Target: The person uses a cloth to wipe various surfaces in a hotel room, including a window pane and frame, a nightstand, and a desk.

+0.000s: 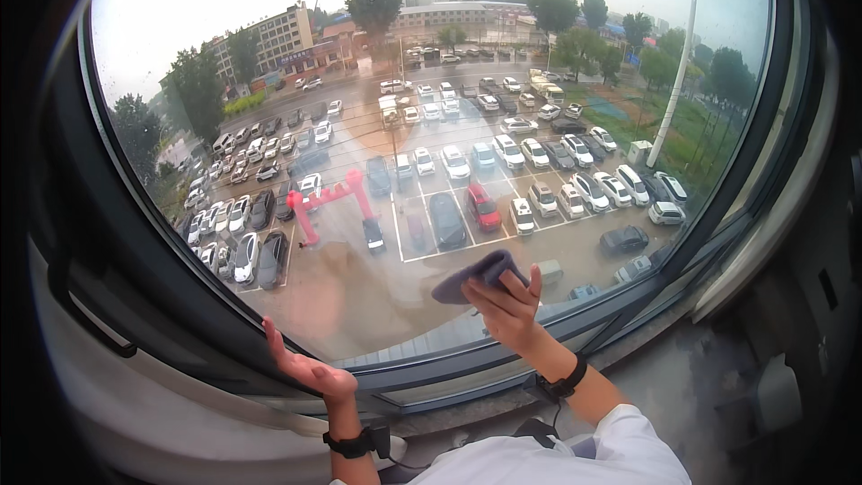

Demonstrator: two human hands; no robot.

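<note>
We're pressing a soft, light purple cloth on the window glass, right hand fingers pinching its bunched edge; left hand lying spread, empty.

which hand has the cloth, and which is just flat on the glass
The right hand grips the dark blue cloth against the window pane. The left hand holds nothing, palm open by the lower frame.
</note>
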